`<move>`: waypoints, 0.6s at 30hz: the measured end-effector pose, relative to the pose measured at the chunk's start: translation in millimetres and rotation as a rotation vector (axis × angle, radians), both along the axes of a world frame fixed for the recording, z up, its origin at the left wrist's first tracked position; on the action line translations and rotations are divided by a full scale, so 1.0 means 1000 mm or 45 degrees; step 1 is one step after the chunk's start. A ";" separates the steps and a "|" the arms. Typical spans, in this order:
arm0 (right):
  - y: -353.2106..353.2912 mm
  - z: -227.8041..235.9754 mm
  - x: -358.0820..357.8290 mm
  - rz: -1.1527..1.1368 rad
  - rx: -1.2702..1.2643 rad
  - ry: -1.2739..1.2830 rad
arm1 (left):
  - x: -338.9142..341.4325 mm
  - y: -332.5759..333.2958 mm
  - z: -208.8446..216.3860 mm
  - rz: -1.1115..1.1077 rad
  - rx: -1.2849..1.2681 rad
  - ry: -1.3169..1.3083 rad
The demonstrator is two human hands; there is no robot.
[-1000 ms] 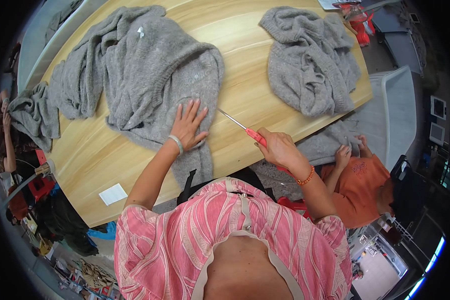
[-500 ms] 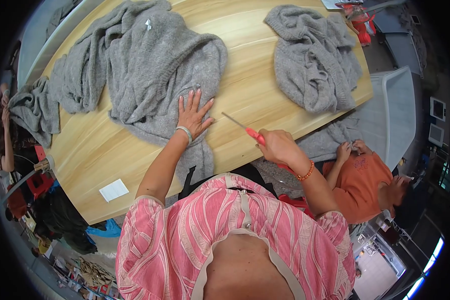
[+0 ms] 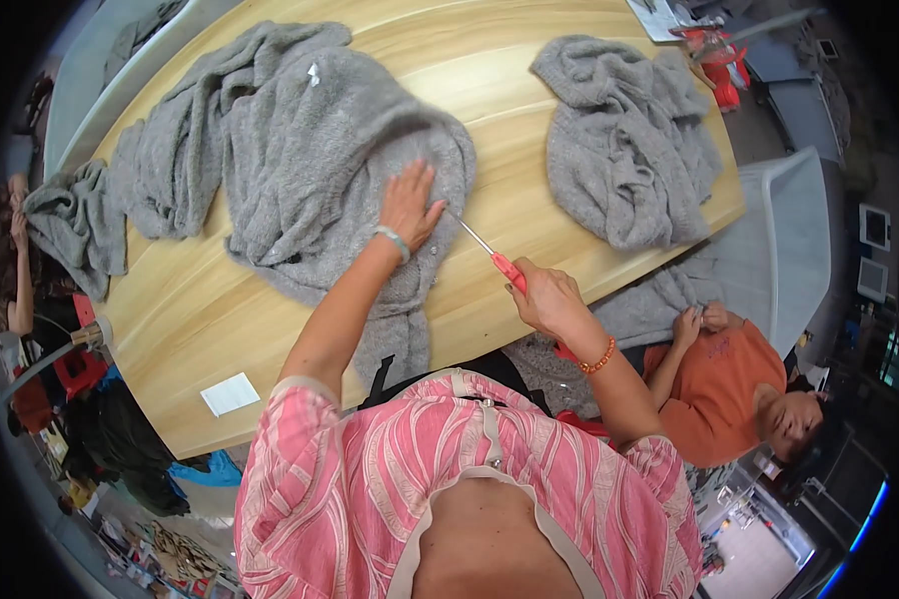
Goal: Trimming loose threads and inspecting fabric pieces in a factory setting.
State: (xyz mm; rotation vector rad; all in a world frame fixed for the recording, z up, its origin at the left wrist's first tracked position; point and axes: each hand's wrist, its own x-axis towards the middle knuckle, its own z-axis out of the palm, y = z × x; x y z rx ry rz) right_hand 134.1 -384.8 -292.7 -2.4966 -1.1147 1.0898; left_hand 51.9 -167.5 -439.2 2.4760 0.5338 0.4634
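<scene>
A large grey knitted garment (image 3: 300, 160) lies spread over the left half of a light wooden table (image 3: 509, 100), with part of it hanging over the near edge. My left hand (image 3: 410, 205) rests flat on its right side, fingers spread, a pale band on the wrist. My right hand (image 3: 547, 299) grips red-handled scissors (image 3: 489, 250), whose thin blades point up-left and reach the cloth just beside my left hand. An orange bead bracelet circles my right wrist.
A second crumpled grey garment (image 3: 624, 150) lies on the table's right side. More grey cloth (image 3: 75, 220) hangs off the far left edge. A small white paper (image 3: 230, 394) sits near the front edge. A person in an orange top (image 3: 719, 389) sits low at the right, handling grey cloth.
My left hand has slid further up onto the grey garment. My right hand with the scissors has followed, bringing the blade tips close to the left hand.
</scene>
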 end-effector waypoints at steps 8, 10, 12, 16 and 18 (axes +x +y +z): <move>-0.018 -0.002 0.012 -0.011 0.085 0.040 | -0.016 0.002 -0.013 -0.281 -0.234 0.129; -0.016 -0.003 0.014 -0.023 0.134 -0.009 | -0.036 0.002 -0.001 -0.205 -0.130 -0.099; -0.013 -0.003 0.016 -0.054 0.169 -0.063 | -0.052 0.010 0.023 0.038 0.094 -0.046; -0.002 -0.007 0.010 0.046 0.186 -0.040 | -0.105 0.052 0.021 0.479 0.429 0.251; 0.000 -0.011 0.008 0.093 0.212 -0.034 | -0.128 0.072 0.011 0.408 0.558 0.309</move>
